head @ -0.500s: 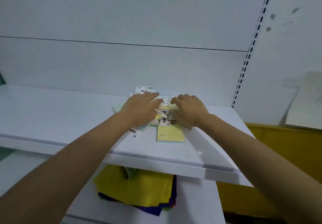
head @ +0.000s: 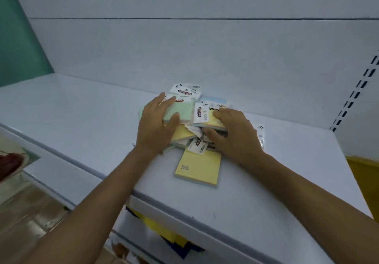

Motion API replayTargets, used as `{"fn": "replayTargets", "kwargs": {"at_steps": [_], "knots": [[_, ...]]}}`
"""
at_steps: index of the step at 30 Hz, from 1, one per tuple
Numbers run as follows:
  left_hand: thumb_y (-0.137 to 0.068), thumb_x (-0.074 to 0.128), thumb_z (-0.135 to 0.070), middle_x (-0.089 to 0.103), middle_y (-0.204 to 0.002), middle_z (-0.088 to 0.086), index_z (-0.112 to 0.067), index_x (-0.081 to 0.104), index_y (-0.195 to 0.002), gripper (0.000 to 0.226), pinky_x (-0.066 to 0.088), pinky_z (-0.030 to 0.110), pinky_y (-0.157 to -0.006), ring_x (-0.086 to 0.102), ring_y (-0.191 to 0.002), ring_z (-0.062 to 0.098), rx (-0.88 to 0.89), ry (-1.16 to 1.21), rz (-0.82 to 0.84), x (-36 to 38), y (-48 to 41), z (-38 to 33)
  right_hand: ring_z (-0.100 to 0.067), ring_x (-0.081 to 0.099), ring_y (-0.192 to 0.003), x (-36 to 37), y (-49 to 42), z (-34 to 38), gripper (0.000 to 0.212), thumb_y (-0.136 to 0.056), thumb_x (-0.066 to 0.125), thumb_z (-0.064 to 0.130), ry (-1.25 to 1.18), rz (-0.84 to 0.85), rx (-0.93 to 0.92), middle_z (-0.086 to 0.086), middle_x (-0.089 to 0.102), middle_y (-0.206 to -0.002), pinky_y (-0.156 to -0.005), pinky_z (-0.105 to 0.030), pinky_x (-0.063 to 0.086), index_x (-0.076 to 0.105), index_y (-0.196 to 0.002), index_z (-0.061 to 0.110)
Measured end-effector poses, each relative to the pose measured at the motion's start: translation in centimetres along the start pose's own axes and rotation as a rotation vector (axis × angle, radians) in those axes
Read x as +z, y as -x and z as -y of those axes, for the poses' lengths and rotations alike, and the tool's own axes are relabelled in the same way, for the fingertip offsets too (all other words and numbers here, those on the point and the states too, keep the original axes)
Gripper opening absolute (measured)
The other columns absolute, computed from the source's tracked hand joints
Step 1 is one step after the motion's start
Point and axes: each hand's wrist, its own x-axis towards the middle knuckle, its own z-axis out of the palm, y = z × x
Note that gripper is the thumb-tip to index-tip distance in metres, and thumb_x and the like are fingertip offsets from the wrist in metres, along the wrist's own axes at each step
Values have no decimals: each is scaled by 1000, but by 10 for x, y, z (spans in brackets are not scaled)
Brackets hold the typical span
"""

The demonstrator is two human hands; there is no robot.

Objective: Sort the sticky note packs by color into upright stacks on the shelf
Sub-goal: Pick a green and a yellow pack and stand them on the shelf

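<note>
Lower level, nearest: 1 loose heap of yellow and dark blue sheets (head: 164, 231). On the white shelf (head: 82, 124), 1 pale yellow pack (head: 198, 167) lies flat in front of 1 jumbled pile of sticky note packs (head: 190, 134), their total hidden by overlap. On the pile, 2 hands: the left hand (head: 155, 126) rests with fingers extended on 1 green pack (head: 181, 109), the right hand (head: 233, 134) curls fingers and thumb around 1 yellow pack (head: 208, 118); behind, 1 blue pack (head: 218, 100) and 2 white header cards (head: 184, 91) lie nearest the back panel (head: 205, 48).
</note>
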Motion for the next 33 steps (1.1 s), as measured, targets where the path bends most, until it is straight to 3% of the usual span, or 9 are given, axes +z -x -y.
{"fn": "replayTargets", "kwargs": {"at_steps": [4,7,11,13,16,19,23,28,33], "knots": [[-81,46,-34,44,-144,0,-19,49,-134,55,31,29,-108,39,-132,14,-161,156,71,-1,-2,2,-22,56,-96,-12,-5,4,44,-87,44,58,-123,-34,97,2,62,-91,-84,-38,39,62,-79,20],[-74,49,-37,51,-135,-4,-24,46,-134,62,40,29,-96,48,-120,13,-207,220,46,-2,-2,3,-18,52,-106,-21,-10,1,31,-81,59,53,-149,118,196,2,55,-115,-98,-44,38,60,-102,30],[-83,56,-25,48,-139,-2,-24,42,-138,57,43,33,-97,48,-121,15,-210,250,56,-4,-2,4,-20,52,-111,-32,-12,1,65,-72,65,61,-77,198,209,2,55,-124,-102,-44,35,47,-126,30],[-83,51,-28,51,-133,-5,-27,39,-139,57,44,26,-84,52,-107,10,-236,233,74,-3,-2,3,-22,51,-115,-36,-14,0,77,-66,71,60,-70,156,215,1,55,-125,-101,-42,35,44,-130,27],[-76,45,-44,54,-127,-6,-29,39,-139,65,45,24,-81,53,-101,9,-272,219,70,-3,-1,1,-18,52,-109,-39,-13,1,72,-60,76,57,-115,153,232,5,57,-116,-96,-42,40,51,-120,27],[-79,51,-58,58,-125,-6,-25,45,-135,65,48,37,-90,55,-112,15,-269,139,51,-3,1,1,-8,57,-83,-38,-11,2,44,-62,77,52,-199,86,209,16,58,-86,-74,-34,47,52,-91,29],[-81,63,-48,64,-103,-15,-29,58,-115,39,52,31,-76,61,-94,8,-316,239,-31,-4,3,4,-4,52,-65,-36,-10,6,34,-75,68,47,-330,-99,192,11,53,-71,-55,-29,39,43,-77,25],[-77,73,-33,65,-98,-13,-33,49,-111,42,54,23,-60,67,-82,4,-373,458,-277,-12,7,4,-2,55,-66,-36,-7,8,23,-86,60,39,-414,-142,142,13,55,-74,-53,-24,39,48,-88,20],[-79,72,-16,67,-111,7,-15,48,-125,52,58,36,-73,70,-89,21,-628,842,-323,-20,3,14,2,61,-74,-34,-3,7,23,-88,60,33,-469,-104,91,17,59,-84,-55,-17,47,50,-106,24]]}}
